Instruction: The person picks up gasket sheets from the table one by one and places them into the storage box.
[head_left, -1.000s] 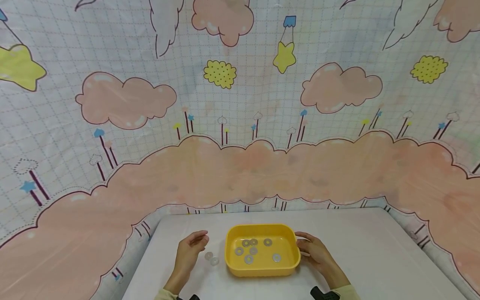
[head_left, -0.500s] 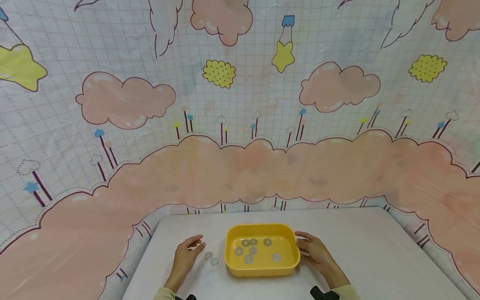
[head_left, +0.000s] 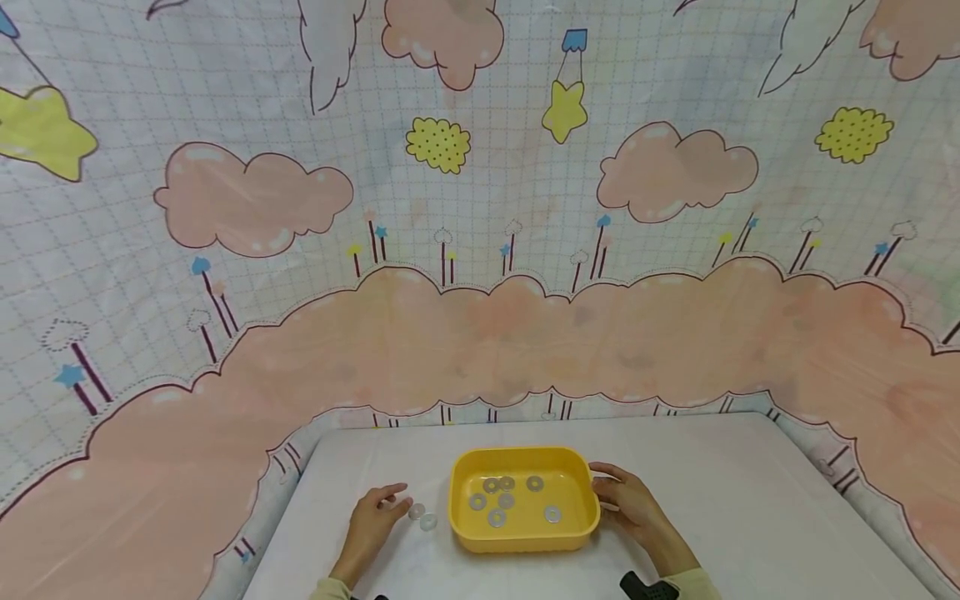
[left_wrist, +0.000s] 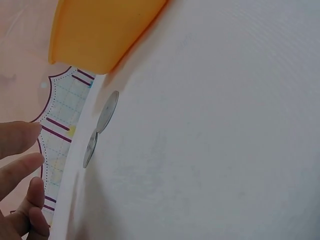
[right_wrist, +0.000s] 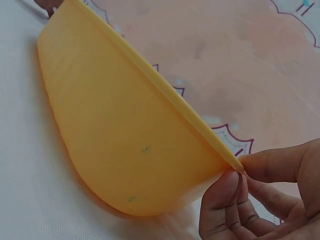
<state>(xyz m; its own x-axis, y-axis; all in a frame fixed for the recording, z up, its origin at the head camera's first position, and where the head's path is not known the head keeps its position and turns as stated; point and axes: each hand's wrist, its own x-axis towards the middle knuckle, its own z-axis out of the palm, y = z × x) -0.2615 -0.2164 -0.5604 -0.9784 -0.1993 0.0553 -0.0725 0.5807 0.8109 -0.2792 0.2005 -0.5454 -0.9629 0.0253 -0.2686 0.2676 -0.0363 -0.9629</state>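
A yellow plastic tray (head_left: 525, 543) holds several flat metal washers (head_left: 552, 521) spread over its floor. My right hand (head_left: 637, 518) is at the tray's right end, and in the right wrist view its thumb and fingers pinch the rim of the yellow wall (right_wrist: 115, 115). Left of the tray, two loose washers (head_left: 428, 527) lie side by side on the white table. My left hand (head_left: 369, 523) hovers just left of them, fingers loosely bent with nothing in them. Seen from the left wrist, the fingertips (left_wrist: 27, 162) stand apart from the two washers (left_wrist: 108, 112).
The white tabletop (head_left: 735, 500) extends around the tray, its far edge close behind it. Beyond hangs a patterned cloth (head_left: 525, 342) with clouds and stars. A dark wrist device (head_left: 648, 587) sits by the right sleeve.
My left hand has drawn back and come down toward the front, its thumb now close to the two loose washers. The right hand and the tray have stayed in place.
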